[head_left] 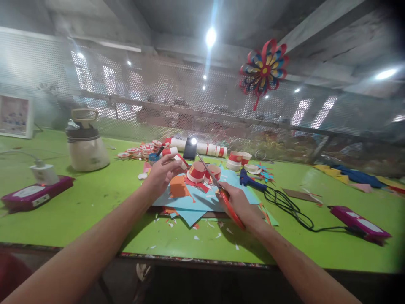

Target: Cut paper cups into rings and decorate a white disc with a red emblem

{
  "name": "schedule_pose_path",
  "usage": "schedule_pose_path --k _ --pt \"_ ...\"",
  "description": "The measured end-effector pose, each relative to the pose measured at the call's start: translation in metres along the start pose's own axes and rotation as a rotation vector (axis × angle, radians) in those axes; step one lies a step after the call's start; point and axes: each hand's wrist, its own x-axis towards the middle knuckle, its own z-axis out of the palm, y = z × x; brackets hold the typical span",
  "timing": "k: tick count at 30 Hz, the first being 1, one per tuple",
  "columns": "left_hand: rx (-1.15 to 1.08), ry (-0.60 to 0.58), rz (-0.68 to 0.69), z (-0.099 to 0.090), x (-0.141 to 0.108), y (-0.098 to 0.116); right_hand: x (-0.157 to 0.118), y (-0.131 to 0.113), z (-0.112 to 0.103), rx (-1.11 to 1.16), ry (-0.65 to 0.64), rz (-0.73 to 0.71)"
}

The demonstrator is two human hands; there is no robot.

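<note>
My left hand [164,172] pinches a red-and-white piece of paper cup [181,161] above the papers. In my right hand [238,202] is a pair of scissors [226,197] with orange handles, the blades pointing up and away to the left; I cannot tell how far apart they are. Just behind the blades sit a cut red paper cup [196,172] and a second cup piece [213,172], partly hidden by the scissors. Under both hands lie light blue paper sheets [202,203], with an orange paper piece [179,186] on top.
Paper scraps litter the green table [133,228]. A blue glue gun [251,180] with a black cord lies right, near a purple power strip [360,223]. Behind are a phone [190,148] and more cups [234,160]. Left stand a jug [87,147] and another purple power strip [38,194].
</note>
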Motion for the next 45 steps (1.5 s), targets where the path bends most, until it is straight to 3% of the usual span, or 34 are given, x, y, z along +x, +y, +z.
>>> schedule_pose_path --k 5,13,19,27,37,45 --pt "-0.026 -0.002 -0.015 0.0 0.0 0.003 -0.003 -0.013 -0.007 0.053 -0.05 -0.023" --pt "-0.021 -0.047 -0.134 0.007 -0.009 0.004 -0.005 -0.014 -0.01 0.181 -0.099 -0.028" --pt "-0.037 -0.034 -0.175 0.018 -0.016 0.012 -0.007 -0.025 -0.011 0.061 -0.182 0.068" --pt "-0.005 -0.01 -0.166 0.017 -0.015 0.013 -0.007 -0.03 -0.015 0.093 -0.285 0.128" --pt "0.076 0.004 -0.171 0.015 -0.014 0.008 -0.011 -0.026 -0.009 0.117 -0.263 0.033" --pt "0.14 0.03 -0.187 0.012 -0.011 0.002 -0.013 -0.024 -0.002 0.137 -0.174 -0.019"
